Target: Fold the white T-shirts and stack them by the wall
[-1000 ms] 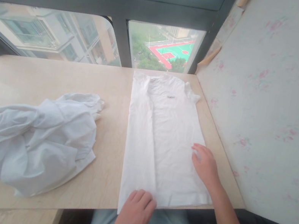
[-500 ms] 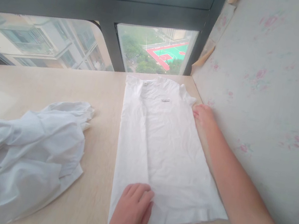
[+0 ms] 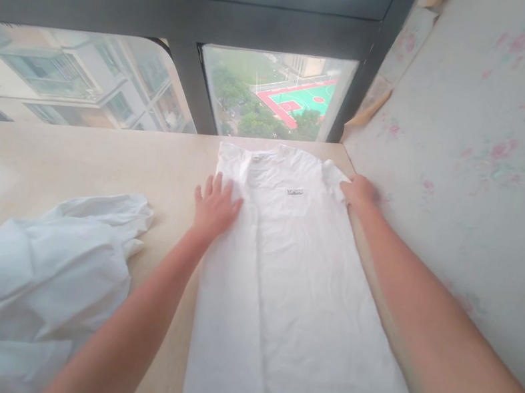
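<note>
Since the earlier frames, the left hand [image 3: 214,205] has travelled from the near hem of the white T-shirt [image 3: 295,297] up toward 12 o'clock and now lies on the shirt's left shoulder zone. The right hand [image 3: 359,192] remains at the far right corner, where it was half a second ago.

Head view:
- White T-shirt: lies flat on the table [image 3: 70,162], folded lengthwise into a long narrow strip. The collar end points to 12 o'clock and the hem end runs out of the frame at 6 o'clock. A small dark label [image 3: 295,191] sits near the collar end.
- Left hand: released, palm down, fingers spread flat. The palm rests on the shirt's left edge and the outer fingers reach onto the bare table at 9 o'clock of the shirt.
- Right hand: placed on the short sleeve at the shirt's 1 o'clock corner, close beside the flowered wall [image 3: 492,162]. The fingers are curled over the cloth; whether they pinch it cannot be told. The forearm runs along the shirt's right edge.
- Crumpled white garment [image 3: 22,290]: heaped on the table at 8 o'clock of the shirt, apart from it and from both hands.
- Window [image 3: 271,90]: stands beyond the table's far edge at 12 o'clock.
</note>
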The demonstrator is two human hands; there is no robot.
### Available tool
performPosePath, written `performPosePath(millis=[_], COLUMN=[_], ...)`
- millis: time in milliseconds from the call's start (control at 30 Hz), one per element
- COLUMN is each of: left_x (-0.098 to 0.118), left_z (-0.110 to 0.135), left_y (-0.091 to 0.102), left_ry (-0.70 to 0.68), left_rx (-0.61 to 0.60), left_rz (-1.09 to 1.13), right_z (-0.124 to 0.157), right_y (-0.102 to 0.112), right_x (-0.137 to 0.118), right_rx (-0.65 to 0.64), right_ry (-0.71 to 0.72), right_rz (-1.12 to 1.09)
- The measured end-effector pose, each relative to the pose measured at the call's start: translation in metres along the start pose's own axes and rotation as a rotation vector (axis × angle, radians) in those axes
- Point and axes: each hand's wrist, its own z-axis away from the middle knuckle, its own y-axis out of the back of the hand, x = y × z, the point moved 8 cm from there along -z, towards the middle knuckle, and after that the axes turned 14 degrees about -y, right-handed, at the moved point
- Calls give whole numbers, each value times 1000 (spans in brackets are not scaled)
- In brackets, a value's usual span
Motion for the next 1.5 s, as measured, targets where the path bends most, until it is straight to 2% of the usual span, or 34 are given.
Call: performPosePath(millis=[100, 167, 233, 333, 467, 533, 667, 700, 767, 900, 967, 1033, 1067, 1133, 1200, 1267, 1300, 1367, 1433, 1500], left_x=[17, 24, 28, 21, -5, -20, -44, -47, -49, -46, -46, -48, -49, -50, -50, -46, -42, -28, -14, -8], left_z=[-25, -32, -34, -32, -27, -23, -13, -12, -10, -9, -10, -10, -10, -12, -16, -21, -24, -30, -32, -31], left_y=[-6, -19, -32, -40, -39, -37, -32, -32, -31, -31, -31, -32, -33, -33, -32, -28, -25, -20, -22, -28], left_ry=[-69, -72, -71, -66, -64, -76, -67, -63, -59, -59, -54, -45, -40, -33, -21, -2, -11, -80, -169, -203], left_rx=[15, -31, -75, -73, -80, -85, -79, -79, -84, -89, -84, -82, -81, -84, -99, -102, -90, -69, -86, -110], left_rz=[27, 69, 97, 98, 91, 78, 47, 41, 35, 39, 49, 62, 67, 79, 96, 105, 103, 97, 107, 125], right_z=[39, 80, 117, 150, 172, 188, 215, 213, 190, 111, 83, 76, 84, 122, 187, 262, 297, 347, 377, 395], right_y=[-3, -27, -59, -90, -103, -109, -127, -130, -134, -128, -121, -110, -104, -89, -75, -64, -59, -45, -30, -12], right_x=[-32, -58, -72, -79, -91, -102, -129, -133, -136, -126, -120, -117, -117, -119, -119, -107, -95, -64, -26, 16], right_rx=[136, 51, -103, -220, -245, -281, -375, -388, -385, -323, -291, -236, -202, -148, -159, -253, -304, -338, -327, -290], right_ry=[306, 565, 700, 685, 647, 695, 890, 907, 866, 666, 590, 524, 511, 552, 686, 843, 895, 883, 824, 763], right_rz=[63, 123, 218, 342, 383, 386, 371, 370, 371, 349, 341, 348, 351, 341, 309, 277, 270, 262, 269, 312])
